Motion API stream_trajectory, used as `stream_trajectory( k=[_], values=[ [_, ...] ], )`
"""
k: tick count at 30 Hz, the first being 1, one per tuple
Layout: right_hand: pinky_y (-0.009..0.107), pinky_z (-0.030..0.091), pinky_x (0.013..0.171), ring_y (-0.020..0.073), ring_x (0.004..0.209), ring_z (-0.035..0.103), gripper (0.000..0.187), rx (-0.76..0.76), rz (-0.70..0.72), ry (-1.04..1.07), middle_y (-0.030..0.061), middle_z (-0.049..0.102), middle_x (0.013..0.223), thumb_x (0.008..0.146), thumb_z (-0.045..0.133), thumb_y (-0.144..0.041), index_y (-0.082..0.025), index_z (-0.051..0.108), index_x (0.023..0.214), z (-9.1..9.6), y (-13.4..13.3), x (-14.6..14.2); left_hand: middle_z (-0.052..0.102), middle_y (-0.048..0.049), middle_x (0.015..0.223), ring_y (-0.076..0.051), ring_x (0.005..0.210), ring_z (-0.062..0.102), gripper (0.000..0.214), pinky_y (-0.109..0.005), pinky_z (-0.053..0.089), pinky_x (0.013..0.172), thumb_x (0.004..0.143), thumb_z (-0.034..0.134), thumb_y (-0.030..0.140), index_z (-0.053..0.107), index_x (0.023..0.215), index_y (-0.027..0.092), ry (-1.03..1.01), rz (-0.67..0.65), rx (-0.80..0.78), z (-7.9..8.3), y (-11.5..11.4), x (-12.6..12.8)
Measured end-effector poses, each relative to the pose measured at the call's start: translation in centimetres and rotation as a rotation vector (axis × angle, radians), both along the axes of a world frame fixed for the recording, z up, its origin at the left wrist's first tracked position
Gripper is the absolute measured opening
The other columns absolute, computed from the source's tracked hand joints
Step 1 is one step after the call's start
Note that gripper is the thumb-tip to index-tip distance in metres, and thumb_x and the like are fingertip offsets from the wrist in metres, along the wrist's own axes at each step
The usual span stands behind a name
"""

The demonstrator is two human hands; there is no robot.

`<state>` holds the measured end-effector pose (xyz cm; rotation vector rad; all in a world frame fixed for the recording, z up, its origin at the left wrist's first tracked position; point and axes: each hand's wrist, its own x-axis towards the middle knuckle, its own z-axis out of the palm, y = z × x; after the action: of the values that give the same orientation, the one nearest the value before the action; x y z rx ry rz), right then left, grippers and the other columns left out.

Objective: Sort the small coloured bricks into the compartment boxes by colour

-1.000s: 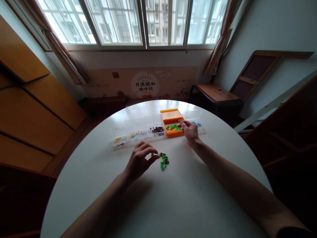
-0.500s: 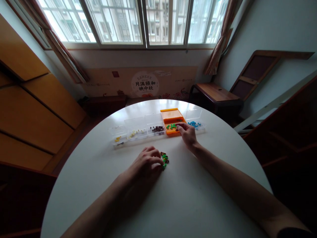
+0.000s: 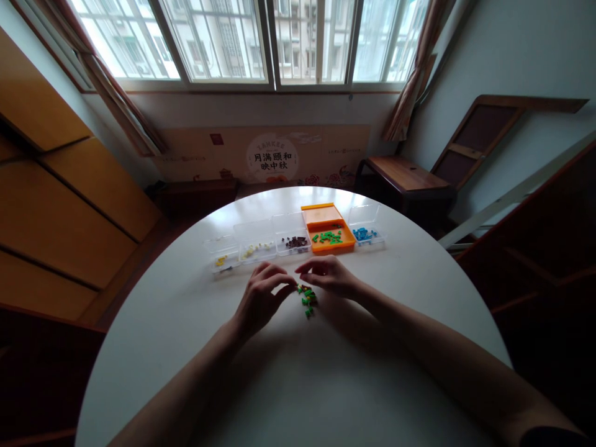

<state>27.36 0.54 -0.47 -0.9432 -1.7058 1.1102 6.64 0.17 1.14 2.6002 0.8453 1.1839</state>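
A small assembly of green, yellow and brown toy bricks [image 3: 309,297] sits on the white table between my hands. My left hand [image 3: 266,290] is at its left, thumb and forefinger pinched together at its upper left end. A small yellow-green piece shows right by these fingertips; whether they grip it I cannot tell. My right hand [image 3: 329,276] hovers just above and behind the bricks, its thumb and forefinger drawn together close to the left fingertips. Anything between them is too small to make out.
Behind my hands stands a row of open boxes: an orange box [image 3: 334,248] with green bricks [image 3: 328,237], and clear boxes with blue bricks [image 3: 364,234], dark brown bricks [image 3: 296,242], pale yellow pieces [image 3: 251,251] and yellow pieces [image 3: 221,261]. The round white table [image 3: 298,385] has a curved edge.
My right hand has left the orange box and come toward me and left, to the brick assembly. My left hand has shifted slightly up and left, with its fingertips now at the assembly's upper end.
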Motion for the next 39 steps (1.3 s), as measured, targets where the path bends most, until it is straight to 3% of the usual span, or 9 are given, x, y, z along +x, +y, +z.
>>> stream_trajectory(
  k=[5,12,15,19,21,27,31,35,39],
  values=[
    [0.021,0.040,0.052,0.0099,0.056,0.053,0.023,-0.086,0.170,0.022,0.0023,0.067,0.068,0.078,0.064,-0.032,-0.013,0.074,0.088,0.4,-0.8,-0.7,0.063,-0.0027,0.077,-0.017,0.079,0.054,0.008,-0.032,0.045,0.075,0.084,0.066,0.026,0.067,0.078,0.020,0.009,0.042,0.080,0.3,-0.2,-0.1],
    [0.024,0.048,0.062,0.0142,0.067,0.063,0.024,-0.104,0.222,0.007,0.0046,0.071,0.076,0.077,0.067,-0.036,-0.014,0.074,0.088,0.0,-0.1,-0.2,0.063,-0.0015,0.074,-0.017,0.078,0.053,0.017,-0.032,0.043,0.075,0.082,0.068,0.032,0.064,0.070,0.020,0.053,0.104,0.123,0.2,-0.3,-0.3],
    [0.026,0.050,0.066,0.0146,0.069,0.064,0.019,-0.033,0.053,-0.007,0.0048,0.071,0.077,0.075,0.069,-0.031,-0.015,0.073,0.085,-0.6,1.1,0.3,0.063,-0.0016,0.074,-0.017,0.078,0.052,0.018,-0.032,0.042,0.076,0.082,0.068,0.034,0.064,0.071,0.020,0.074,0.108,0.139,0.1,-0.3,-0.3],
    [0.031,0.053,0.071,0.0168,0.074,0.066,0.021,0.062,-0.476,0.117,0.0069,0.072,0.081,0.073,0.068,-0.031,-0.015,0.072,0.085,-1.5,3.8,1.9,0.062,-0.0019,0.074,-0.017,0.079,0.052,0.018,-0.031,0.041,0.076,0.082,0.068,0.032,0.063,0.071,0.020,0.075,0.072,0.151,0.0,-0.3,-0.3],
    [0.033,0.054,0.072,0.0176,0.075,0.066,0.027,0.040,-0.613,0.207,0.0080,0.072,0.085,0.071,0.068,-0.032,-0.014,0.071,0.091,-1.8,4.9,2.9,0.063,-0.0019,0.074,-0.017,0.079,0.052,0.017,-0.031,0.040,0.076,0.082,0.068,0.032,0.064,0.072,0.020,0.079,0.058,0.146,-0.1,-0.3,-0.2],
    [0.033,0.055,0.072,0.0173,0.076,0.066,0.032,0.022,-0.680,0.306,0.0074,0.071,0.086,0.070,0.065,-0.029,-0.013,0.069,0.098,-2.1,5.7,4.7,0.064,-0.0030,0.080,-0.017,0.082,0.054,0.008,-0.032,0.042,0.077,0.086,0.061,0.023,0.066,0.080,0.020,0.121,0.035,0.070,-0.3,-0.1,-0.2],
    [0.030,0.053,0.067,0.0165,0.073,0.065,0.028,0.030,-0.694,0.260,0.0075,0.071,0.085,0.071,0.063,-0.028,-0.013,0.069,0.094,-1.8,5.0,4.6,0.065,-0.0040,0.087,-0.019,0.086,0.054,0.011,-0.035,0.043,0.082,0.082,0.059,0.017,0.066,0.089,0.021,0.172,-0.074,-0.045,-0.2,-0.4,-0.1],
    [0.030,0.052,0.066,0.0158,0.070,0.063,0.027,0.067,-0.683,0.173,0.0081,0.071,0.086,0.073,0.062,-0.029,-0.013,0.070,0.094,-1.6,4.4,4.1,0.066,-0.0035,0.091,-0.019,0.088,0.055,0.012,-0.035,0.043,0.084,0.079,0.064,0.024,0.068,0.090,0.024,0.272,-0.209,-0.159,0.1,-1.1,0.1],
    [0.029,0.051,0.064,0.0152,0.066,0.061,0.024,0.106,-0.659,0.095,0.0078,0.072,0.084,0.075,0.061,-0.029,-0.014,0.071,0.092,-1.5,3.8,3.6,0.067,-0.0016,0.093,-0.017,0.089,0.055,0.009,-0.033,0.040,0.087,0.080,0.063,0.022,0.069,0.085,0.025,0.310,-0.221,-0.192,0.2,-1.8,0.6]
  ],
)
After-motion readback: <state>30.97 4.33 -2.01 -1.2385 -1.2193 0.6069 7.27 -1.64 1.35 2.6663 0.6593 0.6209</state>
